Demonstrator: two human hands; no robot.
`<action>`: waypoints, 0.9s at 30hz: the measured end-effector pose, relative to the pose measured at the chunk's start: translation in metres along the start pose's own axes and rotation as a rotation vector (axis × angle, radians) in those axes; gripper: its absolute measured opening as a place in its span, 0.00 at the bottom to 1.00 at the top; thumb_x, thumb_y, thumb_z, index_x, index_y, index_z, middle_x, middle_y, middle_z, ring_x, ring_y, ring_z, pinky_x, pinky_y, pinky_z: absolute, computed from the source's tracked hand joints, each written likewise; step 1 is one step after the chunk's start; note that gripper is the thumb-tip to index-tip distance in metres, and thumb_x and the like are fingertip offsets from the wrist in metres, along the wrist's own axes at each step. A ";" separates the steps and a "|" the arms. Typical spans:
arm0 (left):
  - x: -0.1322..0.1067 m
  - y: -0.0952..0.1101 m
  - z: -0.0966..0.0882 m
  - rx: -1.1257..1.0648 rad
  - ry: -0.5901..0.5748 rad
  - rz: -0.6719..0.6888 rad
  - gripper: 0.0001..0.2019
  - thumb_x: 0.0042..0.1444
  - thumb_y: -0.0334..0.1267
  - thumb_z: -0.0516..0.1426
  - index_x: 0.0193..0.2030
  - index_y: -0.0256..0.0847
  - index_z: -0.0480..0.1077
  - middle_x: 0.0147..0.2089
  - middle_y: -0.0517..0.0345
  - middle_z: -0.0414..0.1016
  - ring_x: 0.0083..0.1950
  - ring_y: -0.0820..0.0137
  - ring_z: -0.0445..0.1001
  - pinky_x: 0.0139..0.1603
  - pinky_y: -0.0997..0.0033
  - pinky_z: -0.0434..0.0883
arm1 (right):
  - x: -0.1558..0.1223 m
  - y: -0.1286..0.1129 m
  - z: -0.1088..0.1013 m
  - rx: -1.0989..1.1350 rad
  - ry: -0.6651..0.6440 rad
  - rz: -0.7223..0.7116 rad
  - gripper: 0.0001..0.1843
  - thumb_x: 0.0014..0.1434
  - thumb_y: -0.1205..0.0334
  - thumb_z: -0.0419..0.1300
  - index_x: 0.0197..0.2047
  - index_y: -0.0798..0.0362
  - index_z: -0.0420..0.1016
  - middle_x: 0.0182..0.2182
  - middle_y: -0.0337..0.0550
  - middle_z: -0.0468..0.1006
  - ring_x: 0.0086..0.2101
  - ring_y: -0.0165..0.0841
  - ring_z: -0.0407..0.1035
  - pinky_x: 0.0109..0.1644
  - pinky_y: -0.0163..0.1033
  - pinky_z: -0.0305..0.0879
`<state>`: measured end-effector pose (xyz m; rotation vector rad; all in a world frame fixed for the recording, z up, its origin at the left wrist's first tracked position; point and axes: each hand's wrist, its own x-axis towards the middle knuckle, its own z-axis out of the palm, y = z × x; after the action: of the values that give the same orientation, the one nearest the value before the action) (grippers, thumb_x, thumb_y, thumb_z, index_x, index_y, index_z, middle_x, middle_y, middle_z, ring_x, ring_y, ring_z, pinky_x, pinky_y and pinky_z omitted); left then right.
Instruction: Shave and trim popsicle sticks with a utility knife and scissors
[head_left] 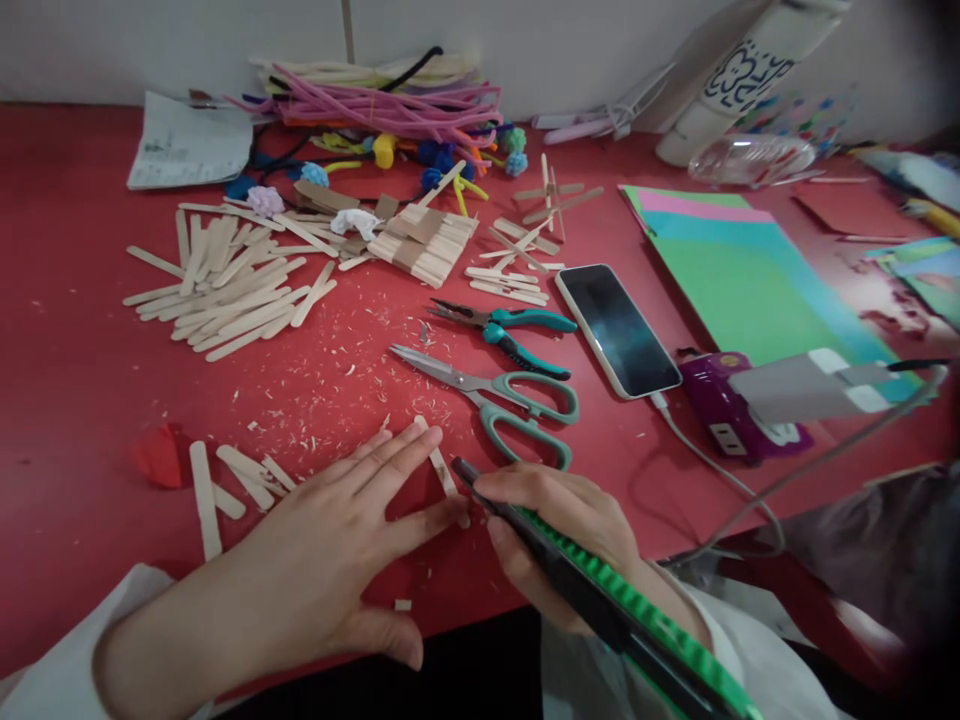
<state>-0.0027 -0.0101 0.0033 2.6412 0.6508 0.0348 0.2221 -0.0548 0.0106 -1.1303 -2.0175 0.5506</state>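
My left hand (330,540) lies flat with its fingers spread near the front edge of the red table. Its fingertips touch a single popsicle stick (441,468), holding it down against the tabletop. In my right hand (566,520) is a green and black utility knife (600,590), gripped like a pen. The knife's tip end is just right of that stick; whether it touches the wood I cannot tell. Left of my left hand lie several cut and whole sticks (251,475). Beyond my hands are grey-green scissors (495,390) and teal needle-nose pliers (510,328).
Wood shavings are scattered mid-table. Behind are a heap of popsicle sticks (225,285), a bundled stack (424,245) and pink pipe cleaners (390,100). To the right lie a phone (619,330) with a cable, a purple power adapter (739,405) and coloured paper (742,270).
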 end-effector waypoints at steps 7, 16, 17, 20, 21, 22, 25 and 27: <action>0.001 0.001 -0.003 -0.018 0.024 0.003 0.51 0.41 0.65 0.62 0.70 0.54 0.49 0.74 0.43 0.41 0.71 0.43 0.48 0.63 0.42 0.61 | 0.000 0.001 -0.002 0.021 -0.002 -0.003 0.15 0.55 0.75 0.51 0.44 0.51 0.66 0.26 0.41 0.77 0.24 0.29 0.74 0.27 0.31 0.70; 0.001 0.001 -0.001 0.025 0.045 0.018 0.53 0.41 0.65 0.63 0.71 0.53 0.46 0.74 0.40 0.41 0.71 0.42 0.49 0.62 0.42 0.63 | 0.002 0.002 -0.002 0.033 -0.020 -0.008 0.15 0.54 0.75 0.52 0.43 0.52 0.66 0.28 0.42 0.79 0.27 0.30 0.75 0.31 0.32 0.72; 0.000 0.001 -0.001 0.022 0.047 0.019 0.53 0.41 0.65 0.63 0.71 0.53 0.46 0.74 0.40 0.40 0.71 0.43 0.49 0.62 0.43 0.63 | 0.002 0.002 -0.002 0.032 -0.024 -0.001 0.15 0.54 0.75 0.52 0.43 0.52 0.66 0.28 0.42 0.79 0.27 0.30 0.75 0.31 0.31 0.72; 0.000 0.000 0.000 0.015 0.050 0.017 0.53 0.41 0.65 0.63 0.71 0.54 0.46 0.74 0.42 0.39 0.71 0.44 0.49 0.63 0.44 0.62 | 0.002 0.002 -0.002 0.032 -0.023 0.007 0.14 0.54 0.75 0.52 0.43 0.51 0.66 0.28 0.41 0.79 0.26 0.29 0.75 0.30 0.31 0.72; -0.001 0.000 0.000 0.013 0.046 0.017 0.52 0.41 0.65 0.63 0.71 0.54 0.46 0.74 0.42 0.39 0.71 0.43 0.48 0.63 0.43 0.62 | 0.002 0.002 -0.002 0.036 -0.013 0.005 0.15 0.54 0.75 0.52 0.43 0.51 0.66 0.29 0.41 0.80 0.27 0.29 0.75 0.31 0.30 0.72; -0.001 0.000 0.000 0.011 0.043 0.017 0.52 0.41 0.65 0.63 0.71 0.54 0.46 0.74 0.42 0.39 0.71 0.43 0.48 0.63 0.43 0.62 | 0.002 0.002 -0.002 0.043 0.000 0.003 0.15 0.54 0.75 0.52 0.43 0.51 0.66 0.29 0.40 0.80 0.27 0.29 0.75 0.31 0.30 0.72; 0.000 0.000 -0.001 -0.001 0.021 0.011 0.51 0.42 0.64 0.63 0.71 0.54 0.47 0.74 0.41 0.40 0.71 0.43 0.47 0.62 0.41 0.62 | 0.002 0.002 0.000 0.061 0.018 0.002 0.16 0.54 0.75 0.52 0.44 0.50 0.66 0.29 0.39 0.80 0.27 0.28 0.76 0.32 0.29 0.72; 0.001 0.000 -0.003 -0.010 0.002 0.001 0.51 0.42 0.64 0.63 0.70 0.54 0.49 0.74 0.41 0.40 0.71 0.43 0.47 0.62 0.41 0.62 | 0.002 0.002 0.000 0.064 0.013 0.003 0.16 0.54 0.75 0.52 0.44 0.49 0.66 0.29 0.40 0.80 0.27 0.29 0.75 0.31 0.30 0.72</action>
<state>-0.0024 -0.0089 0.0058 2.6322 0.6481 0.0413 0.2227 -0.0521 0.0101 -1.0959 -1.9732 0.6032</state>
